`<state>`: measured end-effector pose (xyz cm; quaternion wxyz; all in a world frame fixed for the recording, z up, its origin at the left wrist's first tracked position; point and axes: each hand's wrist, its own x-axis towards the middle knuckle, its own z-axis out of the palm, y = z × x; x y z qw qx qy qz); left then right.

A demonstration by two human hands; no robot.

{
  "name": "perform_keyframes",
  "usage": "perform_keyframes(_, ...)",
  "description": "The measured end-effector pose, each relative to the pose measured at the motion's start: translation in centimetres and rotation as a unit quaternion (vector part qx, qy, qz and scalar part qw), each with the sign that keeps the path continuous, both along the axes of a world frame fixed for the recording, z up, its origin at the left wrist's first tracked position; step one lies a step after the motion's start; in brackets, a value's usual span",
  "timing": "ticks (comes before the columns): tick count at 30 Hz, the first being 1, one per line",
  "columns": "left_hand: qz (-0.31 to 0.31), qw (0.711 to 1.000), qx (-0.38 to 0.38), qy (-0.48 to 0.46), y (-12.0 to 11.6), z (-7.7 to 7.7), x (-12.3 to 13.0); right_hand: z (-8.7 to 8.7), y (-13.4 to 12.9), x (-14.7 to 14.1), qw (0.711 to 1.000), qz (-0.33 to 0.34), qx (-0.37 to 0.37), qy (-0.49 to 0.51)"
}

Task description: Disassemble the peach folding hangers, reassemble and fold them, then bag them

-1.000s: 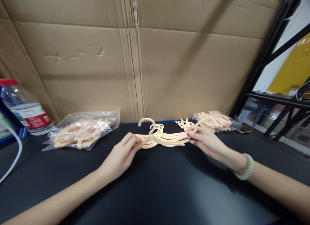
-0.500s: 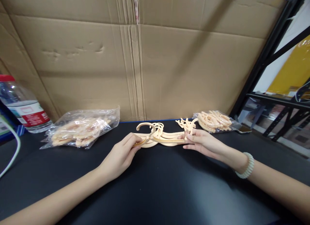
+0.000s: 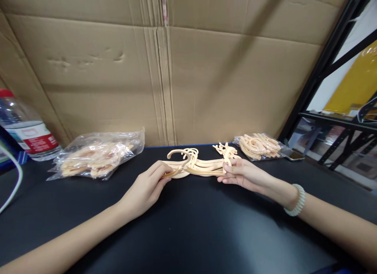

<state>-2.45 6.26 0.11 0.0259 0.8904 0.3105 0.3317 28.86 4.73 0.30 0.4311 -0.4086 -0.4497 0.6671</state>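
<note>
A beige hanger [image 3: 204, 173] is centred, stacked hangers [image 3: 207, 163] at its twelve o'clock. At nine, the left hand [image 3: 149, 183] has fingers closed round one arm; at three, the right hand [image 3: 246, 175] pinches a small beige piece [image 3: 227, 160] at the other arm's end. Plastic-bagged parts lie at ten (left bag [image 3: 97, 154]) and two (right bag [image 3: 259, 146]).

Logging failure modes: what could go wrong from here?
The front hanger in the left hand might snag on the hangers lying close behind it. The pale piece pinched in the right hand is small and might slip, perhaps mixing with the similarly coloured loose pieces beyond.
</note>
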Motion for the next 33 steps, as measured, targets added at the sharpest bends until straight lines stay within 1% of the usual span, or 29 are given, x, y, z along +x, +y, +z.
perform_keyframes(4, 0.0, 1.0, 0.005, 0.002, 0.0, 0.1, 0.0, -0.1, -0.1, -0.1, 1.0, -0.009, 0.015, 0.001)
perform_keyframes(9, -0.001, 1.0, 0.013, 0.0, 0.0, 0.0, 0.0, -0.1, -0.4, -0.6, 0.997, -0.045, 0.063, -0.018)
perform_keyframes(14, 0.0, 1.0, 0.015, 0.004, 0.0, 0.0, 0.0, -0.3, -0.6, -1.1, 0.992, -0.056, 0.108, -0.023)
perform_keyframes(17, 0.0, 1.0, 0.015, 0.001, 0.0, 0.2, 0.0, -0.4, -0.6, -1.2, 0.99, -0.069, 0.116, -0.025)
perform_keyframes(22, -0.002, 1.0, -0.008, 0.001, -0.2, 0.3, 0.1, -0.6, -0.5, -1.2, 0.987, -0.101, 0.116, -0.037)
perform_keyframes(25, -0.004, 1.0, -0.009, -0.001, -0.2, 0.2, 0.1, -0.4, -0.5, -1.2, 0.988, -0.099, 0.116, -0.028)
perform_keyframes(28, -0.004, 1.0, -0.015, -0.006, 0.0, 0.1, 0.0, 0.1, -0.6, -1.1, 0.983, -0.107, 0.146, -0.001)
perform_keyframes(31, 0.017, 0.999, -0.019, -0.02, 0.2, 0.2, -0.1, 0.7, -0.2, -0.4, 0.975, -0.119, 0.188, 0.014)
perform_keyframes(33, 0.04, 0.999, -0.019, -0.027, 0.2, 0.2, -0.2, 1.2, 0.3, 0.6, 0.972, -0.121, 0.2, 0.011)
